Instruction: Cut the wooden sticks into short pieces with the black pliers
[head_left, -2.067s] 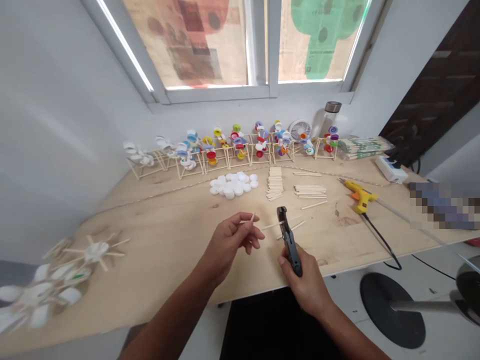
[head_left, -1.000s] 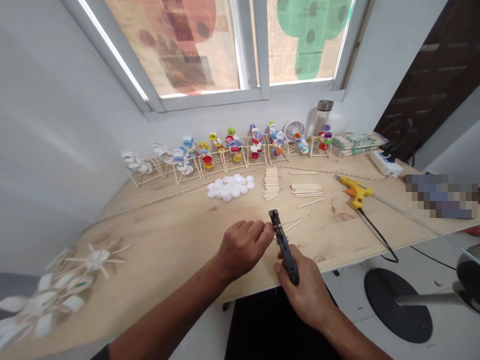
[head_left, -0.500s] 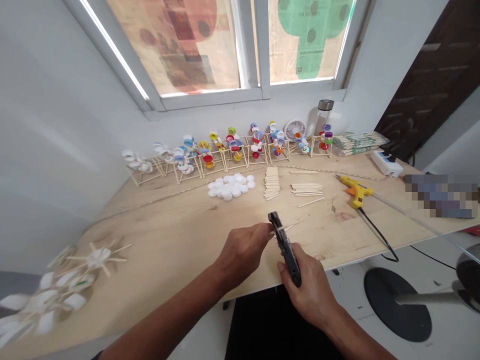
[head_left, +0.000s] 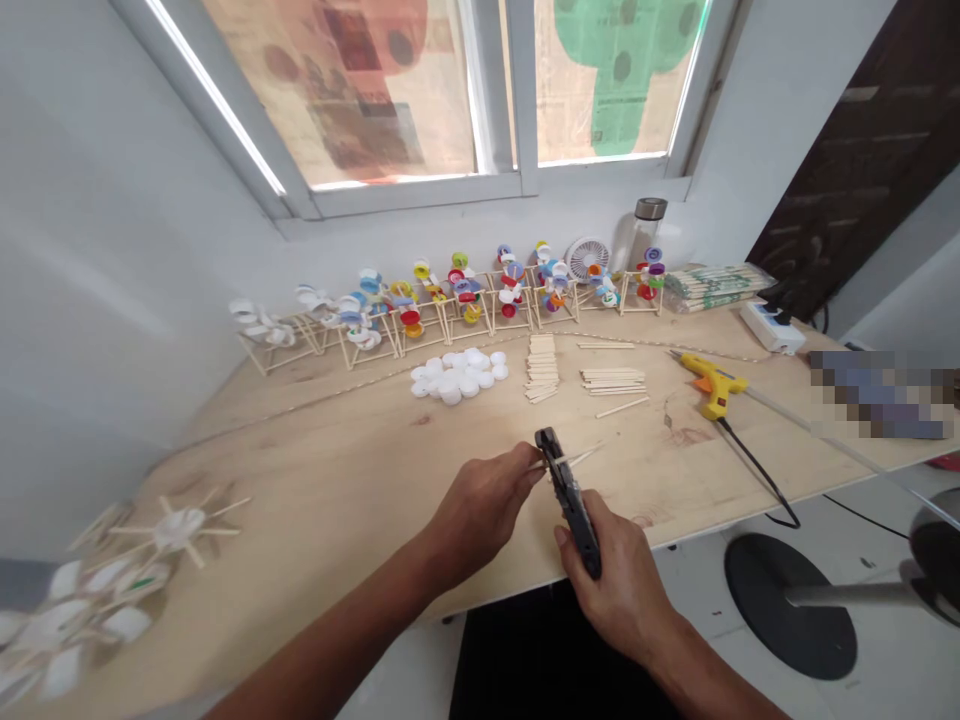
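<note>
My left hand (head_left: 484, 500) is closed, pinching a thin wooden stick (head_left: 583, 457) between thumb and fingers. The stick crosses the head of a black hand tool (head_left: 568, 500) and pokes out on its right side. Wrapped round the tool's lower handle is my right hand (head_left: 626, 570). The tool is tilted, its head toward the window; its exact kind is hard to make out. Past the hands lie a stack of short sticks (head_left: 541, 368), a second bundle of sticks (head_left: 613, 380) and a group of white bottle caps (head_left: 459, 375).
A yellow glue gun (head_left: 712, 384) with a black cable lies at right, near a white power strip (head_left: 772, 328). Along the wall stand several stick frames with coloured cap wheels (head_left: 469, 292), a small fan (head_left: 588, 260) and a bottle (head_left: 643, 238). Stick-and-cap wheels (head_left: 180, 528) lie at left.
Both hands keep nearly the same place and hold. The stick's far end sits at a slightly different angle, and the view has shifted slightly.
</note>
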